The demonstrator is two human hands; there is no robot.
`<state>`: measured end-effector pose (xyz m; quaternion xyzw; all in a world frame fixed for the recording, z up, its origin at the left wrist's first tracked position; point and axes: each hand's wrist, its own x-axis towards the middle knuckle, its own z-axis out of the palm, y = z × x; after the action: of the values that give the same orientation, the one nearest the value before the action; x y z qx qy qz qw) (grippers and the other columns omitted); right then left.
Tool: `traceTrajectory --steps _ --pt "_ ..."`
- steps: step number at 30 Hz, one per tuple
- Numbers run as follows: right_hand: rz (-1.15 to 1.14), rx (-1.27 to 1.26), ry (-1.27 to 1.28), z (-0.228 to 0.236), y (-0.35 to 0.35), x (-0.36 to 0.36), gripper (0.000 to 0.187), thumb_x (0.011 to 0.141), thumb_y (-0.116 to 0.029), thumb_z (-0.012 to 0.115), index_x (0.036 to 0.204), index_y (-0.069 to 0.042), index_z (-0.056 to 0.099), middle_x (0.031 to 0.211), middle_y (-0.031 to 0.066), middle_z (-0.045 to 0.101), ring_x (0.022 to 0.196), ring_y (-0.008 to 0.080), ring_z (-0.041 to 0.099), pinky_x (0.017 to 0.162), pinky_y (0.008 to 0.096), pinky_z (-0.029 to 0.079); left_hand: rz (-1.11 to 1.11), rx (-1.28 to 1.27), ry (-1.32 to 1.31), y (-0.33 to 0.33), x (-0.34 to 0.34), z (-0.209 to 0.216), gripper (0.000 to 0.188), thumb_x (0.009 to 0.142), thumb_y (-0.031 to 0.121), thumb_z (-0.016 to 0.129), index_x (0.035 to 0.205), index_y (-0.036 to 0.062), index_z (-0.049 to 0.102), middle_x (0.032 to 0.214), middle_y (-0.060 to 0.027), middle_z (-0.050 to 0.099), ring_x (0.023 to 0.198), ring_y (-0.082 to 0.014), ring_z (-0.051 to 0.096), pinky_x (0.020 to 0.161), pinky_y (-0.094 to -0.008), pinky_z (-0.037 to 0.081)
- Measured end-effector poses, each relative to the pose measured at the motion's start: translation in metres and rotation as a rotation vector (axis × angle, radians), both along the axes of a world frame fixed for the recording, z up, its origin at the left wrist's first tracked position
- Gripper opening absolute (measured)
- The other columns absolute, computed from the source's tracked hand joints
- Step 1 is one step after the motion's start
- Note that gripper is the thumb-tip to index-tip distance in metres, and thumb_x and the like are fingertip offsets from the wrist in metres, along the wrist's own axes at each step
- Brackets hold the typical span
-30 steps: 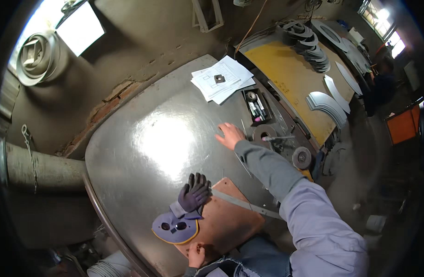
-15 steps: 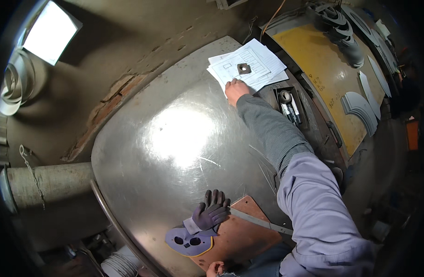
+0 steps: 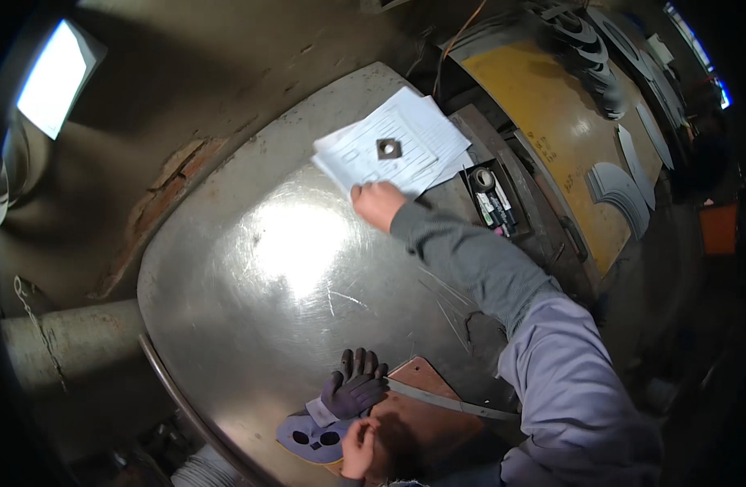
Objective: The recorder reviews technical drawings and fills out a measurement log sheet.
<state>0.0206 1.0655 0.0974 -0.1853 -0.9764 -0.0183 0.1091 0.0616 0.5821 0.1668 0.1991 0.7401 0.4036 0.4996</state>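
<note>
The right hand [image 3: 378, 204] reaches across the steel bench [image 3: 251, 276] and rests its fingers on the paper sheets' [image 3: 393, 146] near edge, seemingly to draw them closer. The left hand [image 3: 358, 446], bare and loosely curled, sits by a purple glove [image 3: 352, 390].

A large, rounded steel bench [image 3: 291, 268], scratched and shiny with a bright glare at its middle. At its far edge lies a loose stack of white paper sheets [image 3: 405, 146] with a small square metal nut [image 3: 388, 148] resting on top. At its near edge lie a brown board [image 3: 438, 406], a dark glove [image 3: 355, 388], and a flat blue-grey plate with 2 holes [image 3: 312, 438].
</note>
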Motion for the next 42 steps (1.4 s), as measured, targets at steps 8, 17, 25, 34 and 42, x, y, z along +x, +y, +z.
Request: traceTrajectory --steps 8,17,25,34,42 --pt "0.258 -0.339 0.024 0.023 -0.199 -0.03 0.018 0.071 -0.01 0.062 0.081 0.003 0.056 0.068 0.0142 0.064 0.063 0.0248 0.066 0.053 0.0322 0.054 0.451 0.106 -0.077 0.082 -0.09 -0.017 0.023 0.099 0.018 0.047 0.112 0.0005 0.055 0.104 -0.0068 0.061 0.096 -0.0142 0.056 0.085 -0.0273 0.043" --pt "0.421 -0.666 -0.085 0.056 -0.324 0.015 0.028 0.075 -0.012 0.061 0.099 0.003 0.056 0.081 0.0117 0.061 0.073 0.0242 0.066 0.061 0.033 0.054 0.83 0.138 -0.508 0.039 -0.124 -0.028 0.043 0.092 0.023 0.062 0.126 0.0015 0.048 0.121 -0.0095 0.056 0.107 -0.0205 0.056 0.091 -0.0349 0.046" --pt "-0.149 -0.719 0.094 0.03 -0.177 0.006 0.065 0.083 -0.026 0.07 0.131 0.008 0.042 0.127 0.0251 0.05 0.118 0.0381 0.048 0.103 0.0422 0.039 0.901 0.201 -0.508 0.017 -0.107 -0.046 0.051 0.087 -0.006 0.054 0.135 -0.0034 0.036 0.132 -0.0167 0.051 0.119 -0.0273 0.054 0.098 -0.0381 0.046" --pt "-0.275 -1.397 -0.341 0.013 -0.162 -0.018 0.049 0.083 -0.02 0.07 0.119 0.009 0.054 0.11 0.0221 0.064 0.099 0.0271 0.063 0.087 0.0359 0.05 0.826 0.364 -0.556 -0.032 -0.096 -0.05 0.048 0.087 -0.002 0.059 0.13 -0.0082 0.04 0.127 -0.0182 0.054 0.113 -0.0254 0.057 0.097 -0.0356 0.046" --pt "0.021 -1.592 -0.473 0.124 -0.272 0.133 0.032 0.086 -0.018 0.069 0.11 0.003 0.063 0.096 0.0093 0.07 0.088 0.0135 0.062 0.079 0.032 0.051 0.635 0.141 -0.542 -0.175 -0.021 0.03 0.056 0.083 0.007 0.067 0.133 -0.0031 0.043 0.125 -0.0107 0.057 0.117 -0.022 0.053 0.1 -0.0356 0.042"
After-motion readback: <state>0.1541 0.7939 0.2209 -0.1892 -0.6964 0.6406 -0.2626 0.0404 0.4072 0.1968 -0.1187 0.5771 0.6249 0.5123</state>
